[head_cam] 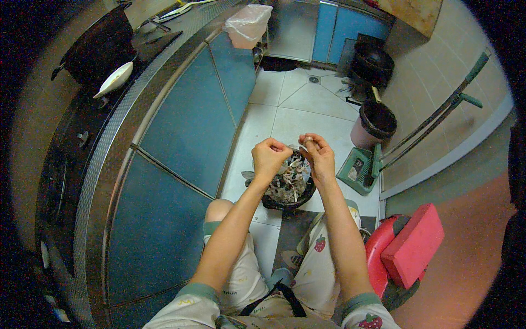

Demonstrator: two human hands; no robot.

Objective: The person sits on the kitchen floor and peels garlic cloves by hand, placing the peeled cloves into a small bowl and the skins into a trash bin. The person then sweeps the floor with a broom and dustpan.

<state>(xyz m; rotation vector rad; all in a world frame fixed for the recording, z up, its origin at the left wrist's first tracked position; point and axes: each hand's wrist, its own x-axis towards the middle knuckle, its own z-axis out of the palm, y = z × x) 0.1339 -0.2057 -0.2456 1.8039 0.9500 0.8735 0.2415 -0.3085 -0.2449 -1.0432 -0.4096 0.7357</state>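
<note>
Both hands are raised over a bin [307, 200] lined with a black bag and heaped with pale, papery scraps [292, 179]. The thumb and fingers of my left hand [269, 159] are pinched together at a small pale, thin piece [294, 147]. On its other side, my right hand [320, 158] pinches the same piece with bent fingers. The piece is too small and blurred to name. Below the hands, the bin stands on the floor between my knees, its far rim partly hidden by the fingers.
Blue cabinets [172, 115] run along the left under a counter with a large dark pot [98, 45] and a white dish [116, 79]. To the right are a pink bucket [361, 129], a green dustpan [355, 170] and a red foam block [415, 246]. A lined pink bin [242, 39] hangs ahead.
</note>
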